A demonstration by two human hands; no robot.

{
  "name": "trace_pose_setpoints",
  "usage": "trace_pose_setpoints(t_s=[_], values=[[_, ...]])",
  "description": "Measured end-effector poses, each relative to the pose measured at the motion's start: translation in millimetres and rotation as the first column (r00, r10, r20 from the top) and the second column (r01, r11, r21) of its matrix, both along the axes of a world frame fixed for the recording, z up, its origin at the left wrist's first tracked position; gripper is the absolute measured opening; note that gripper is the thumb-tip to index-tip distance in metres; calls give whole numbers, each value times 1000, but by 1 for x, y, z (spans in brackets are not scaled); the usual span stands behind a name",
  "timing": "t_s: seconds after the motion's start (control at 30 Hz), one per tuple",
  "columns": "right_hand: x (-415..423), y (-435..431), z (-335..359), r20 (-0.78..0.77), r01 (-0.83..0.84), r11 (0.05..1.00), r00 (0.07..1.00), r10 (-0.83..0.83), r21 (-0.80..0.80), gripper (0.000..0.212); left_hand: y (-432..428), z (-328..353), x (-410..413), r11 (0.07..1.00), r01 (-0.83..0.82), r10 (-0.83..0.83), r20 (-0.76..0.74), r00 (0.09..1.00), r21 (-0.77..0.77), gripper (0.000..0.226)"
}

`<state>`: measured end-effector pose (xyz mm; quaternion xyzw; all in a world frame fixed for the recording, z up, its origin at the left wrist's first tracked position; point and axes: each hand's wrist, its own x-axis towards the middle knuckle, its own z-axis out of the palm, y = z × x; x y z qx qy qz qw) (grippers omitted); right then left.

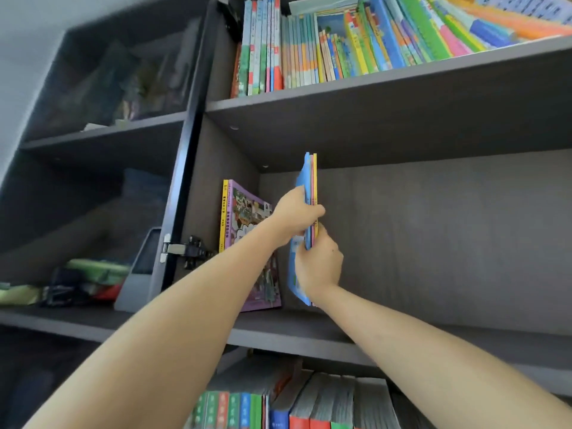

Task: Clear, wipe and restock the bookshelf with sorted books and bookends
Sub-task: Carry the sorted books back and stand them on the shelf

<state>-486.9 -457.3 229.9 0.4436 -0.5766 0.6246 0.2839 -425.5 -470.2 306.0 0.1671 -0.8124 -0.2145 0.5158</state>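
**Dark shelving part-restocked, middle shelf barely begun**

Dark grey bookshelf (402, 97) boards filled the view from below. A glass-fronted compartment (108, 88) to the left held dim oddments. On the upper shelf stood a packed row of bright children's books (340, 51), those at the right leaning over. Another row of books (278, 410) showed along the bottom edge of the view. Both rows looked stocked already, though whether they had been sorted could not be told.

The middle shelf (433, 342) was where the work lay. The only books standing on it were a purple-covered book (247, 212) and a yellow-spined book (223, 218) touching it, both leaning toward the left wall.

Both hands were up at a small bundle of thin books (311, 178). It was held upright just to the right of the purple one, with its lower edge at or near the shelf board. The left hand (294, 218) gripped the bundle about halfway up, fingers wrapped over the spines. The right hand (318, 267) clasped it lower down.

By that showing, restocking of this shelf had barely started. Most of its books probably remained to be placed, and no bookends were in sight. Whether the board had been wiped could not be judged.
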Motion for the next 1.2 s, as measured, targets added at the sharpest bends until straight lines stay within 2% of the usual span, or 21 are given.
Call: trace_pose_setpoints(t_s=[0.07, 0.1, 0.13, 0.2, 0.27, 0.3, 0.37, 0.43, 0.53, 0.6, 0.7, 0.73, 0.8, 0.83, 0.9, 0.97, 1.13, 1.2], values=[[5, -21, -3, -76, -25, 987, 996, 38, 159, 40, -24, -6, 8, 990, -141, 140, 12, 990, 24, 30], [6, -31, -5, -120, -56, 955, 988, 95, 292, 49, -34, -10, 13, 982, -185, 183, 31, 983, 49, 33], [6, -40, -7, -140, -95, 888, 975, 175, 449, 64, -45, -14, 20, 975, -208, 206, 34, 978, 72, 35], [7, -54, -12, -105, -136, 685, 949, 297, 715, 100, -62, -19, 33, 970, -200, 204, -16, 979, 141, 34], [8, -62, -13, -55, -166, 559, 933, 357, 812, 117, -70, -20, 43, 966, -153, 172, -80, 982, 209, 32], [7, -64, -12, -46, -180, 546, 926, 374, 818, 120, -69, -20, 46, 963, -160, 181, -81, 980, 215, 31], [9, -68, -12, -96, -155, 557, 913, 396, 816, 118, -68, -20, 52, 947, -275, 282, -20, 959, 167, 31], [13, -72, -14, -155, -121, 571, 899, 411, 812, 107, -60, -21, 58, 901, -428, 421, 97, 902, 71, 29], [18, -74, -13, -167, -122, 574, 889, 425, 810, 109, -56, -22, 67, 819, -574, 569, 140, 810, -5, 25], [18, -75, -12, -145, -139, 567, 892, 428, 812, 111, -54, -23, 69, 805, -593, 587, 179, 789, -23, 26], [18, -79, -16, -127, -120, 553, 913, 388, 825, 115, -51, -29, 65, 842, -536, 530, 284, 799, -63, 36], [17, -80, -17, -116, -117, 539, 918, 380, 834, 117, -53, -32, 64, 857, -507, 505, 353, 787, -96, 41], [17, -82, -17, -54, -158, 508, 924, 378, 847, 114, -50, -35, 63, 815, -567, 560, 413, 718, -119, 45], [18, -81, -16, -7, -197, 495, 925, 380, 847, 106, -50, -34, 63, 848, -527, 505, 384, 773, -55, 42], [21, -80, -16, 64, -266, 479, 916, 397, 837, 98, -54, -35, 68, 865, -501, 480, 227, 847, 39, 32], [26, -80, -17, 74, -277, 475, 912, 402, 835, 102, -56, -38, 71, 825, -564, 561, 199, 804, -48, 27], [30, -79, -16, -5, -204, 498, 923, 386, 843, 105, -55, -38, 67, 838, -546, 536, 170, 827, 17, 29], [29, -69, -12, -3, -206, 486, 919, 394, 850, 102, -49, -37, 69, 825, -565, 557, 199, 806, -21, 27]])
